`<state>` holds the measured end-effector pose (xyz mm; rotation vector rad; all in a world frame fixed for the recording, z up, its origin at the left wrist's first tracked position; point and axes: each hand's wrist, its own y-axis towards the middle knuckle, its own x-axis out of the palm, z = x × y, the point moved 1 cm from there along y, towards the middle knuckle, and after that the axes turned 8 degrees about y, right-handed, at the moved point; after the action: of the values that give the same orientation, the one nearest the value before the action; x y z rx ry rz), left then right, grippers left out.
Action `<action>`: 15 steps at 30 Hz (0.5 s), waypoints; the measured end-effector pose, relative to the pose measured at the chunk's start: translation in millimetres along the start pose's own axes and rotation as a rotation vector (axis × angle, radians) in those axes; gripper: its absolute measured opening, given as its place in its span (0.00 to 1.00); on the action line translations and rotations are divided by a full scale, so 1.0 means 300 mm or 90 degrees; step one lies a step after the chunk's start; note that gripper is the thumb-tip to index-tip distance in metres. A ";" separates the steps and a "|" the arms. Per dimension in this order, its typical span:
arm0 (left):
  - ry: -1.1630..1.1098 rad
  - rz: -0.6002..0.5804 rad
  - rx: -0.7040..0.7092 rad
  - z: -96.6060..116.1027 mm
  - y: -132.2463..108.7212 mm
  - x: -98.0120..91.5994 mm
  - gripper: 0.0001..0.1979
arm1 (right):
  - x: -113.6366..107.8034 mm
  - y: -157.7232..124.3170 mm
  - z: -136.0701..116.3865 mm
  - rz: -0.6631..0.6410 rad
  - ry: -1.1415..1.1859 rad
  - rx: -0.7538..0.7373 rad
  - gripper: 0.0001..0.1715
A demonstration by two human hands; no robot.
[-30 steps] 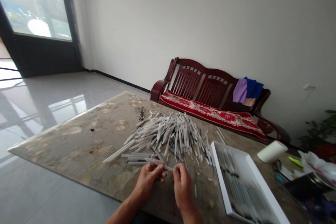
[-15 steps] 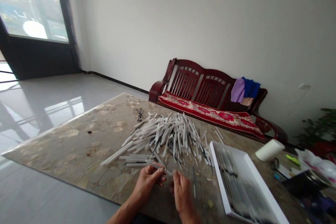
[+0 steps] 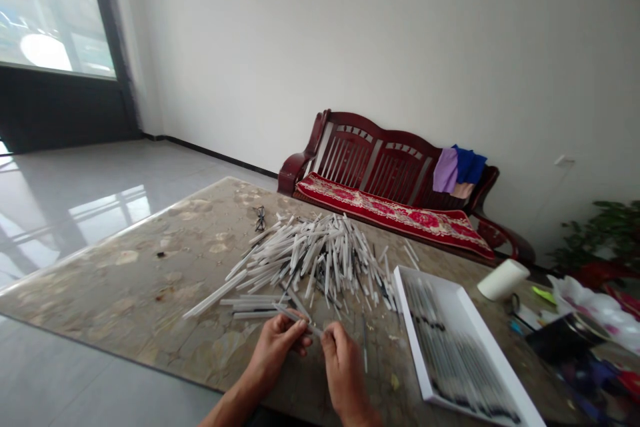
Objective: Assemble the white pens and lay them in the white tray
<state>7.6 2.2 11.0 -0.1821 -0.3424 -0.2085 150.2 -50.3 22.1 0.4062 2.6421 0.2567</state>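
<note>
My left hand (image 3: 274, 348) pinches a thin whitish tube (image 3: 283, 309), which slants down to the right across the fingers. At its lower right end, my right hand (image 3: 344, 368) is closed with thumb and forefinger on the same tube. Just beyond both hands lies a large loose heap of white tubes (image 3: 305, 247), with some dark thin pieces among them. A few tubes (image 3: 255, 307) lie apart, close to my left hand. To the right, a white box (image 3: 414, 353) holds rows of slender grey sticks with dark ends (image 3: 467, 367).
The heap lies on a table (image 3: 125, 293) with a patterned cover. Black-framed glasses (image 3: 260, 218) lie behind it. Right of the box are a white roll (image 3: 503, 279), a dark cup (image 3: 567, 340) and a plastic bag (image 3: 597, 307). A red wooden bench (image 3: 380, 163) stands beyond.
The view has shifted slightly to the right. My right hand is now nearer to my left, and the gap between them along the tube is smaller.
</note>
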 end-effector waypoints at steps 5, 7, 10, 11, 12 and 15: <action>0.016 -0.017 0.015 -0.002 -0.003 0.002 0.21 | 0.026 -0.011 0.021 -0.023 0.135 0.171 0.34; 0.024 -0.024 0.017 -0.003 -0.004 0.001 0.22 | 0.028 -0.015 0.021 -0.031 0.149 0.174 0.34; 0.042 -0.058 0.019 -0.009 0.001 0.001 0.22 | 0.031 -0.025 0.019 -0.032 0.148 0.163 0.34; 0.051 -0.073 0.018 -0.013 0.005 0.001 0.23 | 0.034 -0.029 0.021 -0.043 0.169 0.203 0.35; 0.065 -0.087 0.015 -0.017 0.010 0.001 0.22 | 0.038 -0.032 0.025 -0.057 0.200 0.258 0.37; 0.173 -0.115 -0.001 -0.030 0.020 0.000 0.20 | 0.031 -0.035 0.040 -0.040 0.265 0.372 0.38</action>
<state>11.9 6.2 1.9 -0.1224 -0.0875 -0.4070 145.3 -55.9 5.0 0.4919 3.1059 -0.5229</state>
